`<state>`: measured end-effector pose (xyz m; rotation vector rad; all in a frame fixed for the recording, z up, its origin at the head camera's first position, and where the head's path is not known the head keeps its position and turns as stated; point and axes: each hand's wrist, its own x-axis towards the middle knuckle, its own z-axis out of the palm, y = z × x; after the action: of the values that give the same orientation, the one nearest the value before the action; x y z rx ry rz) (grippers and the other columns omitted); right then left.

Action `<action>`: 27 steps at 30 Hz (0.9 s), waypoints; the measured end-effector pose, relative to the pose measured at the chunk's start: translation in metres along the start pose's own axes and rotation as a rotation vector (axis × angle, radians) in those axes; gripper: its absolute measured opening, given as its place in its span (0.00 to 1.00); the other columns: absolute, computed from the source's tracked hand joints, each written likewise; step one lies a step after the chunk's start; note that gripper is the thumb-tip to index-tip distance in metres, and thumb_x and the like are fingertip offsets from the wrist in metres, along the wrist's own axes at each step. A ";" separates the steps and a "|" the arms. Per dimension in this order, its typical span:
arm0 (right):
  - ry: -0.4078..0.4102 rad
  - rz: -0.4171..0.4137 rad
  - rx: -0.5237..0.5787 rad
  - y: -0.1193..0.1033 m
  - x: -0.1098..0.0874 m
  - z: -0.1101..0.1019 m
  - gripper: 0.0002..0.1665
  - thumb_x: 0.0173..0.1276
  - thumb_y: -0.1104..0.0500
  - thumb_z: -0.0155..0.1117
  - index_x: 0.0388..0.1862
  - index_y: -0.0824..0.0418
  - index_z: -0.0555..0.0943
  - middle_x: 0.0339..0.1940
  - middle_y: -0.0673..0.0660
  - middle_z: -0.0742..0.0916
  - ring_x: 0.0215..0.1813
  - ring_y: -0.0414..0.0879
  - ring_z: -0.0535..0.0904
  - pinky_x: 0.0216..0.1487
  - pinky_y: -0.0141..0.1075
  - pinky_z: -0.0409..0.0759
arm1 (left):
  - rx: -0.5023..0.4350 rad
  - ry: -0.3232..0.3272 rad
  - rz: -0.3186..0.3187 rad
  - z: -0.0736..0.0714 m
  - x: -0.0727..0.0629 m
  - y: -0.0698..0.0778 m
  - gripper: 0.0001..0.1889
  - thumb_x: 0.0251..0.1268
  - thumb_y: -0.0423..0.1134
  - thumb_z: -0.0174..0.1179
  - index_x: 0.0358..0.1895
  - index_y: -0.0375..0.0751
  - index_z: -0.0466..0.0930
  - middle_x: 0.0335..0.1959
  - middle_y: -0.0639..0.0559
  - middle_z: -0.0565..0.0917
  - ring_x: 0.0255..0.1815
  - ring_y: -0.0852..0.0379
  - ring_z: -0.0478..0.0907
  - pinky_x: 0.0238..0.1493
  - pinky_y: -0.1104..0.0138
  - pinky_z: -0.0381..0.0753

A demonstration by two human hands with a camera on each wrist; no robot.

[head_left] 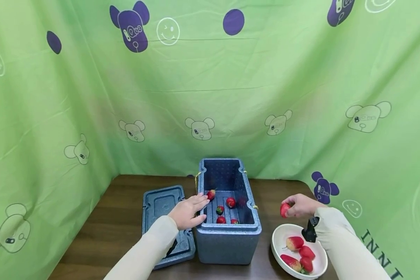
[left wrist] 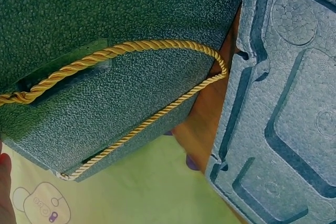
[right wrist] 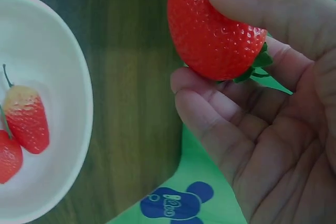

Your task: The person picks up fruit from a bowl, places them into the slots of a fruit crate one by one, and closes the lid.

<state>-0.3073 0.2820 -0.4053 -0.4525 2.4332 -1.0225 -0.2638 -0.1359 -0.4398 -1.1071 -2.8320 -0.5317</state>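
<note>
Between thumb and fingers, my right hand [head_left: 301,206] holds a red strawberry [right wrist: 215,30] with green leaves, just above and beyond the white bowl [head_left: 277,254]. Several more strawberries [head_left: 306,252] lie in that bowl. My left hand [head_left: 189,212] rests with straight fingers on the left rim of a blue-grey foam box [head_left: 227,245], its fingertips reaching over the edge. Inside the box, several strawberries [head_left: 231,202] are spread over the ribbed floor. In the left wrist view, only a bit of a finger [left wrist: 5,182] shows at the left edge.
The foam lid [head_left: 162,208] lies on the brown wooden table [head_left: 101,233], left of the box. A yellow twisted rope [left wrist: 152,45] loops along the box's side. Green printed cloth [head_left: 210,89] hangs behind and at both sides.
</note>
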 end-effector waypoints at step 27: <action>-0.025 -0.022 0.041 -0.078 0.048 -0.015 0.30 0.59 0.67 0.63 0.56 0.84 0.68 0.37 0.55 0.84 0.37 0.40 0.78 0.44 0.39 0.80 | -0.025 -0.010 -0.031 -0.002 -0.001 0.001 0.28 0.68 0.48 0.50 0.68 0.36 0.68 0.69 0.48 0.69 0.72 0.50 0.59 0.69 0.59 0.61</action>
<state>-0.3459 0.2162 -0.3522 -0.4758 2.3854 -1.0674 -0.2623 -0.1361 -0.4380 -1.0747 -2.8627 -0.5673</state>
